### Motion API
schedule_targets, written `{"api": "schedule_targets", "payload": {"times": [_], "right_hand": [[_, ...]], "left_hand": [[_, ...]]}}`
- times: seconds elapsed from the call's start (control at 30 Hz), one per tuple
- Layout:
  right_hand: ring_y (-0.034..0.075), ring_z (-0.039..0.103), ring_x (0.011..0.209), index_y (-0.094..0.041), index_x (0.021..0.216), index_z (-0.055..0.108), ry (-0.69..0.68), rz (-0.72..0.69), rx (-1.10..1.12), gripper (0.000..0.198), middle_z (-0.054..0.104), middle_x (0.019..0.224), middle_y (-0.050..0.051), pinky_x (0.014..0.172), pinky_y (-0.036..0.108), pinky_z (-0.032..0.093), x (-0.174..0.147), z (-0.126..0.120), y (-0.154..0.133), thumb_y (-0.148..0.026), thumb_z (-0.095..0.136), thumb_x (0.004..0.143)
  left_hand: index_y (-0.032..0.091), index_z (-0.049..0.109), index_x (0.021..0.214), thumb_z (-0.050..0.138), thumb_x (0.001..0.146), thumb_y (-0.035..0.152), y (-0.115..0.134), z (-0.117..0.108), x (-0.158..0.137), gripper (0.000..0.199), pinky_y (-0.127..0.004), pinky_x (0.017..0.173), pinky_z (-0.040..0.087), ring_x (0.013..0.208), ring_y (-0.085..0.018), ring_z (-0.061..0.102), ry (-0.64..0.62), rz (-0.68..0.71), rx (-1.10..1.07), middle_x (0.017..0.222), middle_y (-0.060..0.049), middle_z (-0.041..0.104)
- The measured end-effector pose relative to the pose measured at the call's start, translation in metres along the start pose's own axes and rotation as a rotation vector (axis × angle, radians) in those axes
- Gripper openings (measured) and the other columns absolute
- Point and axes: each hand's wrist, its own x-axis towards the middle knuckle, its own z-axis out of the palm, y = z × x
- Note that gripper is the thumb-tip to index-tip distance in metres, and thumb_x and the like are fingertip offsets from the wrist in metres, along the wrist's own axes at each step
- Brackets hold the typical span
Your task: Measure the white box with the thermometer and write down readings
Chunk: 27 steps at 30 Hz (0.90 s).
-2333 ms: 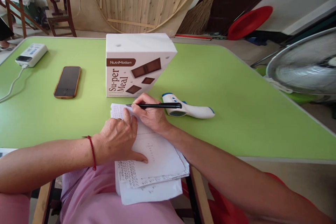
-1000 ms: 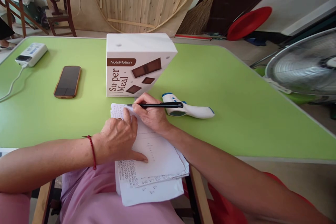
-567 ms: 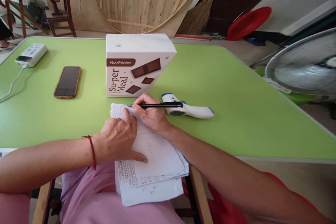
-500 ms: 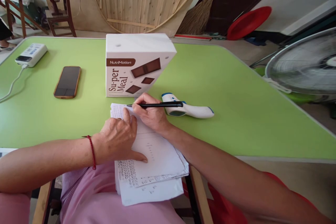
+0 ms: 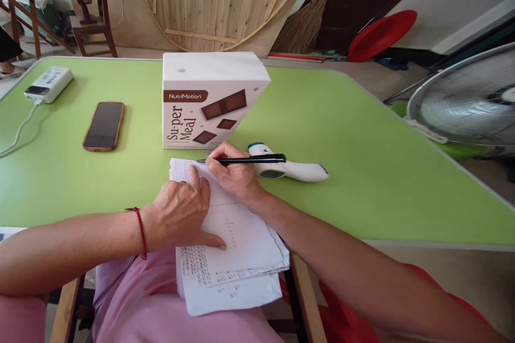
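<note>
A black pen (image 5: 257, 159) is pinched in my right hand (image 5: 237, 174), its tip on the upper part of a handwritten sheet of paper (image 5: 249, 241). My left hand (image 5: 181, 209) lies on the same sheets with thumb and forefinger spread, pressing them down; its other fingers are partly curled. Several sheets are stacked, overhanging the table's near edge above my lap. Just beyond my right hand stands a white box (image 5: 213, 112) with brown print. A white and blue infrared thermometer (image 5: 300, 170) lies right of that hand, partly behind the pen.
On the green table (image 5: 341, 171), a phone (image 5: 103, 126) and a white power bank (image 5: 49, 84) with a cable lie to the left. A fan (image 5: 470, 96) stands at the right edge. Behind are a wooden chair (image 5: 92, 16), a broom (image 5: 309, 16) and a red basin (image 5: 382, 36).
My right hand and the pen have shifted slightly to the right along the paper. My left hand stays in place.
</note>
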Motion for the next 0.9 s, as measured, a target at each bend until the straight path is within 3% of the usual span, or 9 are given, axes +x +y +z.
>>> {"api": "schedule_targets", "payload": {"times": [0.9], "right_hand": [[0.013,0.047,0.051,-0.025,0.065,0.049,-0.043,0.082,-0.029,0.016,0.055,0.054,-0.005,0.053,0.026,0.043,0.0000,-0.0014,0.0002,-0.025,0.059,0.077]], "left_hand": [[-0.002,0.055,0.135,0.056,0.074,0.090,0.0008,-0.0024,0.0003,0.111,-0.033,0.055,0.050,0.074,-0.029,0.073,-0.018,-0.003,0.000,0.142,-0.042,0.049]]}}
